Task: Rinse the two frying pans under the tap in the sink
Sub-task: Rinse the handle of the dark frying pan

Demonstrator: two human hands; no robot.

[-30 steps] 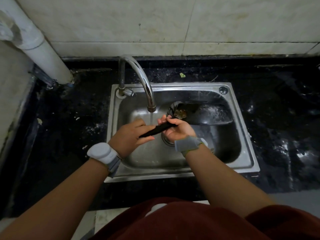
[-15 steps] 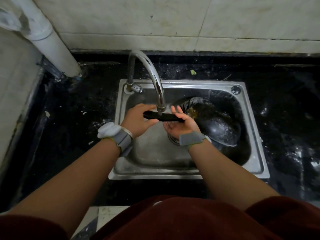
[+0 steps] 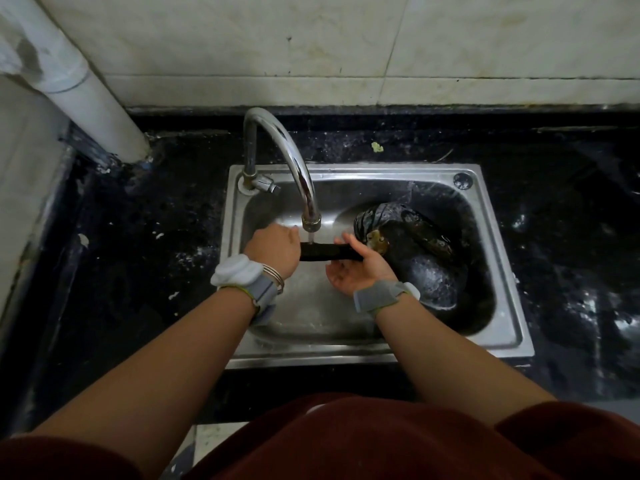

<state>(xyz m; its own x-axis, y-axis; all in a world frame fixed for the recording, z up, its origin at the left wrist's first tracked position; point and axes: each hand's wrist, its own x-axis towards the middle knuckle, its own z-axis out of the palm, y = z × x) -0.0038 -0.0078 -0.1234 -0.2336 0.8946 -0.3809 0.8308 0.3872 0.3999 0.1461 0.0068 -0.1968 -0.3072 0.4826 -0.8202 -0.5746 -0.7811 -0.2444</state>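
Observation:
A black frying pan (image 3: 427,277) lies tilted with its underside up in the right half of the steel sink (image 3: 504,271). Its black handle (image 3: 323,251) reaches left, level, under the tap (image 3: 291,157), and a thin stream of water falls on it. My left hand (image 3: 273,249) grips the handle's free end from above. My right hand (image 3: 356,271) lies palm up under the handle near the pan, fingers fairly straight. Behind the pan a second dark, streaked pan (image 3: 375,216) leans on the sink's back wall, partly hidden.
A black, wet stone counter (image 3: 138,258) surrounds the sink. A white pipe (image 3: 86,95) stands at the back left against the tiled wall (image 3: 346,46). A small green scrap (image 3: 376,147) lies behind the sink. Both wrists wear grey bands.
The handle has gone from slanted to level under the tap. My right hand has uncurled to lie palm up beneath it. My left hand still holds the free end.

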